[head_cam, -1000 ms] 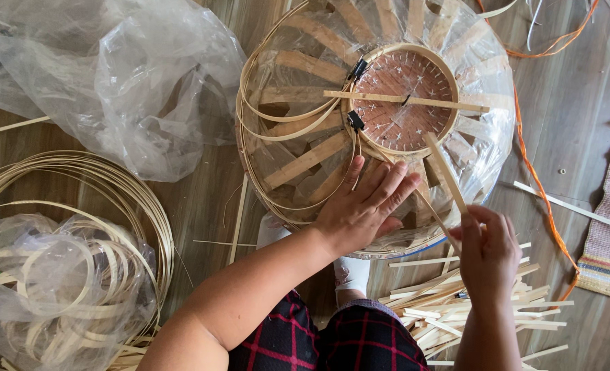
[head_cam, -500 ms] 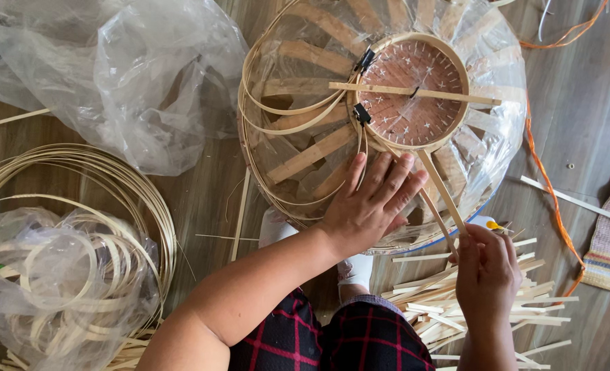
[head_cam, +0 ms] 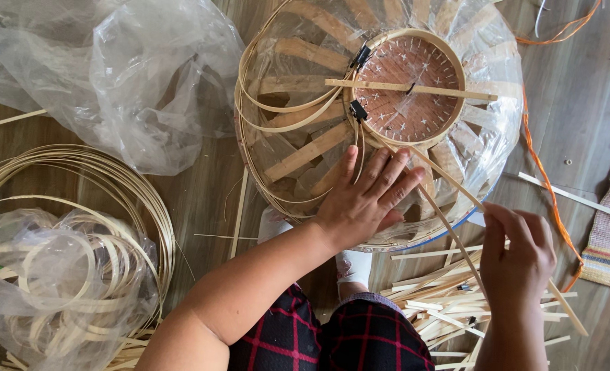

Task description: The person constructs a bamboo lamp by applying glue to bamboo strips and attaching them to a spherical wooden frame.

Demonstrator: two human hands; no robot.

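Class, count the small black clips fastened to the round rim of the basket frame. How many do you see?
2: one black clip at the rim's upper left, another black clip just below it. Others may be hidden.

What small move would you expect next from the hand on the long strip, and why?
Probably the right hand draws the thin bamboo strip on around the basket frame. The strip runs from the frame's round base to that hand, and the left hand lies flat on the frame, steadying it.
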